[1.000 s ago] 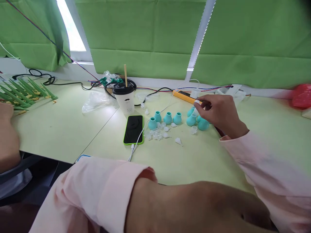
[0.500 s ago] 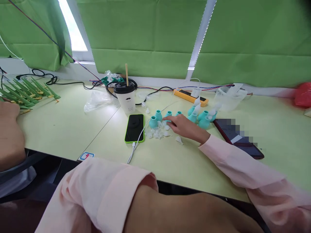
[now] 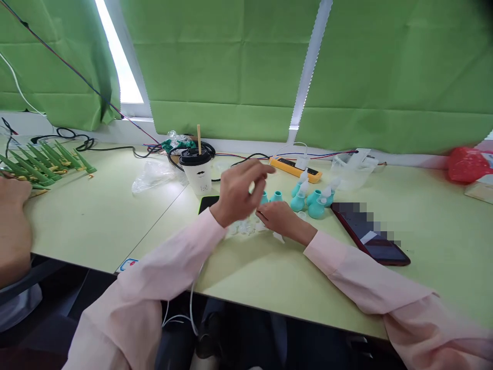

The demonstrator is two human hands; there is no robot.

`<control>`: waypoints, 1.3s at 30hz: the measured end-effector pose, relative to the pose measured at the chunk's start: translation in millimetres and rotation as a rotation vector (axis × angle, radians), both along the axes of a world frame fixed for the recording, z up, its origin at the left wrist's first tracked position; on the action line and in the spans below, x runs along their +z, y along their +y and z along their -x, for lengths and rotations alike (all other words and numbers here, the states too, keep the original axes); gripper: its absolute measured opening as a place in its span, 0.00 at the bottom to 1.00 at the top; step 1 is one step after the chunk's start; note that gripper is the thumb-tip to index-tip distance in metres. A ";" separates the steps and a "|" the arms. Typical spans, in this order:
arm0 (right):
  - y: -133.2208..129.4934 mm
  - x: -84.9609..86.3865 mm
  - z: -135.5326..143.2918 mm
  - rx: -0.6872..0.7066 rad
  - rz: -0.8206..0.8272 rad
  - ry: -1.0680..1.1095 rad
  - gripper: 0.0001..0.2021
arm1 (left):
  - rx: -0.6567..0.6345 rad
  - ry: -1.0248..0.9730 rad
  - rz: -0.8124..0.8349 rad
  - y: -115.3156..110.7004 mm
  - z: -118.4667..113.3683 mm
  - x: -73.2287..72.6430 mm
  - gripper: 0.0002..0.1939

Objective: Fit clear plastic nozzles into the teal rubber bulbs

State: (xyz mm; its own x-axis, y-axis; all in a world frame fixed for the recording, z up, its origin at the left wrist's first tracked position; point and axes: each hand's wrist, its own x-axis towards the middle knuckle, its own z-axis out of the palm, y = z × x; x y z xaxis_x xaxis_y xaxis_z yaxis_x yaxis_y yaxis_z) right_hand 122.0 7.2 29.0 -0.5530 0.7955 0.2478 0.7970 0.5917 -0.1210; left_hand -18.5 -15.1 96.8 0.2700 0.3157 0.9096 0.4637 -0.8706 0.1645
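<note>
My left hand (image 3: 241, 192) is raised above the table in front of the green-edged phone (image 3: 208, 202). Its index finger points right and a gap shows between thumb and fingers, with nothing visible in it. Lower and to its right, my right hand (image 3: 279, 217) rests at a heap of small clear plastic pieces (image 3: 242, 227), fingers bent together; anything they hold is hidden. Behind it stand open-necked teal bulbs (image 3: 276, 197), partly covered by my hands. Further right are several teal bulbs with whitish tips (image 3: 298, 201). A white scrap (image 3: 278, 237) lies under my right wrist.
A lidded paper cup (image 3: 197, 174) with a straw stands behind the phone. An orange power strip (image 3: 295, 169), cables and a clear plastic bag (image 3: 154, 176) lie further back. A dark red-edged device (image 3: 370, 231) lies right. Another person's arm (image 3: 14, 226) is left, by green pointed pieces (image 3: 42, 159).
My left hand has come up from the table's front edge to above the phone. My right hand stays by the clear pieces, its fingers more curled. The view has tilted slightly upward.
</note>
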 end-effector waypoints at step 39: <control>8.4 2.2 -27.0 -0.093 0.145 -0.150 0.08 | -0.038 1.008 0.409 20.6 22.1 -45.3 0.13</control>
State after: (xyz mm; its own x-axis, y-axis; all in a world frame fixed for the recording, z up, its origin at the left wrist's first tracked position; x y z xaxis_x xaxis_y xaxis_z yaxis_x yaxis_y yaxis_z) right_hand 149.1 15.6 31.3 -0.4975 0.8662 0.0481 0.8629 0.4998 -0.0756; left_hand -40.7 5.6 51.5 0.8492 0.5199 0.0923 0.5218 -0.8530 0.0041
